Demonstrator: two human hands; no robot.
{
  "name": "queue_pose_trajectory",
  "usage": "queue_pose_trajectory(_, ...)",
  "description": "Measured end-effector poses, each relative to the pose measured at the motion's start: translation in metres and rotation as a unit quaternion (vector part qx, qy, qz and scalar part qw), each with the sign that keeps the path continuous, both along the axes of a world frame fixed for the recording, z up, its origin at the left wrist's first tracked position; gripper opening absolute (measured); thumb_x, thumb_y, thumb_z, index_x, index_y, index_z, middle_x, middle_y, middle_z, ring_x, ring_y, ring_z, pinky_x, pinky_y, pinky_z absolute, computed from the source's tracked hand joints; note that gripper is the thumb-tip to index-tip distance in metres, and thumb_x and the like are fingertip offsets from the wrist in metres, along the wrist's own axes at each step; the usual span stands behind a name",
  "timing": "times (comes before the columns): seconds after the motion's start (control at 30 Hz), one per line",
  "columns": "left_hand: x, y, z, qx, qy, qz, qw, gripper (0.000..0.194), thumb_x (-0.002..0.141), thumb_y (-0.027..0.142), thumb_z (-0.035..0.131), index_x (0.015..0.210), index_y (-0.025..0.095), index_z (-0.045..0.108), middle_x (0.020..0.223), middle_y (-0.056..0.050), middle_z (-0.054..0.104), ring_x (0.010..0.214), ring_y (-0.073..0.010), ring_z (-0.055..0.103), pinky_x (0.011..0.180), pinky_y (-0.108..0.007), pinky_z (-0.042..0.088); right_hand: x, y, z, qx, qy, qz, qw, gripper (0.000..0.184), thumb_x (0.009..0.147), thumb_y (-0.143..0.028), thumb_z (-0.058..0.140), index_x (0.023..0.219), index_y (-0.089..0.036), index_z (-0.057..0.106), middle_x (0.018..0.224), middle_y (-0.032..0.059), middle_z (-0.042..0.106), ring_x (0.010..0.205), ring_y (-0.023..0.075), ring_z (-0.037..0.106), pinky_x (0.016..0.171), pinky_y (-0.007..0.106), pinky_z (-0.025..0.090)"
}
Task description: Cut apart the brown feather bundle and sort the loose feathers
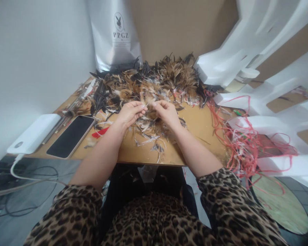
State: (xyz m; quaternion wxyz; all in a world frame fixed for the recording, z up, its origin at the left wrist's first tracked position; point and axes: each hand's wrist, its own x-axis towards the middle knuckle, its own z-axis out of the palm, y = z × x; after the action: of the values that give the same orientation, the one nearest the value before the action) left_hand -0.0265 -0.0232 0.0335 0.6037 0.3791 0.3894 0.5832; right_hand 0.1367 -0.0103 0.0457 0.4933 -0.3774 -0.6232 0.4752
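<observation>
While leopard-print sleeves (226,201) fill the foreground, two bare forearms extend over a brown tabletop (200,119). Near its front edge lie scattered pale strips (150,139) and bits of feather. On the left, a dark-screened phone (70,136) lies near a white power bank (33,134), with a cable (14,167) at its near end; on the right, a tangle of pinkish-red strings (246,147) spills past the table's side. A red scrap (100,132) sits just beside the left forearm. Farther in, the left hand (132,113) and right hand (167,113) nearly meet, thumb and fingertips of each pinched together on a small brownish feather tuft (149,98) between them, its outline blurring into what lies behind. Beyond, brown and black feathers (181,75) heap across the table's back, and behind those stands a silvery bag (113,54) printed "PPGZ".
</observation>
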Motion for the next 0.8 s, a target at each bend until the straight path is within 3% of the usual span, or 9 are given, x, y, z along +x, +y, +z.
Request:
queue_pose_trajectory(0.1, 0.001, -0.002, -0.001, 0.007, 0.008, -0.027, 1.000, 0.020, 0.062, 0.018, 0.077, 0.072, 0.008, 0.062, 0.065, -0.004, 0.066, 0.051, -0.0045, 0.057, 0.050, -0.013, 0.046, -0.006, -0.005, 0.000, -0.063, 0.046, 0.046, 0.996, 0.033, 0.062, -0.045, 0.073, 0.073, -0.016, 0.062, 0.061, -0.0023, 0.060, 0.049, 0.0054, 0.043, 0.047, 0.020, 0.034)
queue_pose_trajectory(0.23, 0.001, -0.004, -0.001, 0.002, 0.027, -0.060, 0.998, 0.021, 0.062, 0.018, 0.078, 0.075, 0.007, 0.066, 0.068, -0.005, 0.067, 0.052, -0.0050, 0.058, 0.049, -0.013, 0.046, -0.011, -0.006, -0.003, -0.094, 0.114, 0.049, 0.988, 0.030, 0.057, -0.037, 0.077, 0.068, -0.016, 0.059, 0.060, -0.0031, 0.061, 0.049, 0.0052, 0.046, 0.049, 0.020, 0.036)
queue_pose_trajectory(0.57, 0.000, -0.005, 0.000, -0.022, 0.026, -0.081, 0.996, 0.020, 0.063, 0.015, 0.076, 0.079, 0.006, 0.069, 0.071, -0.008, 0.068, 0.050, -0.0048, 0.057, 0.045, -0.012, 0.044, -0.010, -0.003, -0.008, -0.067, 0.094, 0.042, 0.992, 0.027, 0.059, -0.037, 0.075, 0.069, -0.017, 0.060, 0.062, -0.0022, 0.063, 0.057, 0.0089, 0.055, 0.055, 0.022, 0.044)
queue_pose_trajectory(0.8, -0.001, -0.006, 0.000, -0.019, 0.056, -0.097, 0.994, 0.022, 0.062, 0.019, 0.077, 0.077, 0.006, 0.068, 0.068, -0.007, 0.067, 0.047, -0.0043, 0.055, 0.043, -0.013, 0.043, -0.010, -0.001, -0.010, -0.061, 0.069, 0.045, 0.995, 0.029, 0.061, -0.041, 0.073, 0.072, -0.017, 0.061, 0.062, -0.0021, 0.062, 0.055, 0.0090, 0.053, 0.054, 0.023, 0.044)
